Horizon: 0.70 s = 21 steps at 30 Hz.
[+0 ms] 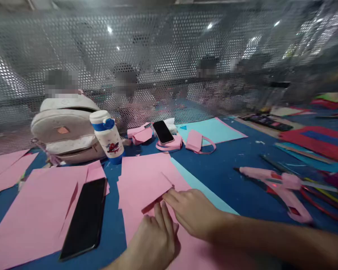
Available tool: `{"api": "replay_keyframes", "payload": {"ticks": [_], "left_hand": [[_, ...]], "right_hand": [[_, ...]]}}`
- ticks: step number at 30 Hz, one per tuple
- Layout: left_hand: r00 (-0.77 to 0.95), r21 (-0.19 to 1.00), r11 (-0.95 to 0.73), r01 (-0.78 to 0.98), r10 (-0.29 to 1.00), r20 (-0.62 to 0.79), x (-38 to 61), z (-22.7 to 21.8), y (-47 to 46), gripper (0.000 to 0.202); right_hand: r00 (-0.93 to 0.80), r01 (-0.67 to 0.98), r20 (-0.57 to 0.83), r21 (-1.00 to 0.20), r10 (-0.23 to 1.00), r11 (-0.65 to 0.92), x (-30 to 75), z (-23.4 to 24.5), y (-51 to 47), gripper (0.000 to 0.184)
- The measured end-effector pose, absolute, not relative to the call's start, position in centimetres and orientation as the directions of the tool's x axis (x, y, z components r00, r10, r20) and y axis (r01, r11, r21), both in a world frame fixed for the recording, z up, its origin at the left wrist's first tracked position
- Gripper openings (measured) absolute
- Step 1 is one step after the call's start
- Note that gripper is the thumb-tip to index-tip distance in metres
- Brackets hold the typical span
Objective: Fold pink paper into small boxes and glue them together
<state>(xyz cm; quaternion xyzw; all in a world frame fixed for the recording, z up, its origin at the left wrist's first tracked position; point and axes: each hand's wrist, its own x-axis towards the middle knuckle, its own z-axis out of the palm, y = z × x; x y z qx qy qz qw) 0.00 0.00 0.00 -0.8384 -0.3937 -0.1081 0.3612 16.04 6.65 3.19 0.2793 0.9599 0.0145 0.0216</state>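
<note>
A small folded piece of pink paper (157, 192) lies on a stack of pink paper sheets (142, 168). One of its edges is bent up towards me. My left hand (154, 238) has its fingers pressed together against the near edge of that folded piece. On the right end of the same edge, my right hand (195, 212) grips the fold with bent fingers; the thumb is hidden. A light blue sheet (198, 183) sticks out from under the pink stack on its right side.
A black phone (86, 217) rests on pink sheets at left. Behind stand a bottle (108, 137) and a white backpack (64, 123). A pink glue gun (281, 187) lies at right. Small pink paper bags (195, 140) and another phone (163, 132) are near the perforated metal panel (163, 56).
</note>
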Motion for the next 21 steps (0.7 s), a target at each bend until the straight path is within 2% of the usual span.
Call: {"api": "replay_keyframes", "payload": {"ticks": [7, 11, 15, 21], "left_hand": [[0.708, -0.560, -0.457, 0.691, 0.580, 0.402, 0.1, -0.1, -0.4, 0.026], [0.632, -0.552, -0.394, 0.735, 0.692, 0.349, 0.4, 1.1, -1.3, 0.028], [0.515, -0.532, -0.310, 0.788, 0.806, 0.293, 0.4, 1.9, -2.0, 0.041], [0.511, -0.535, -0.318, 0.783, 0.819, 0.260, -0.1, 0.7, -1.5, 0.049]], "right_hand": [[-0.835, 0.550, -0.030, 0.005, 0.550, 0.835, 15.7, 4.0, 6.9, 0.024], [-0.817, 0.577, -0.031, -0.015, 0.576, 0.817, 15.7, 4.3, 6.8, 0.026], [-0.815, 0.579, -0.032, -0.010, 0.578, 0.815, 15.8, 4.6, 6.8, 0.029], [-0.852, 0.523, 0.027, -0.009, 0.523, 0.852, 16.2, 4.4, 7.1, 0.027]]}}
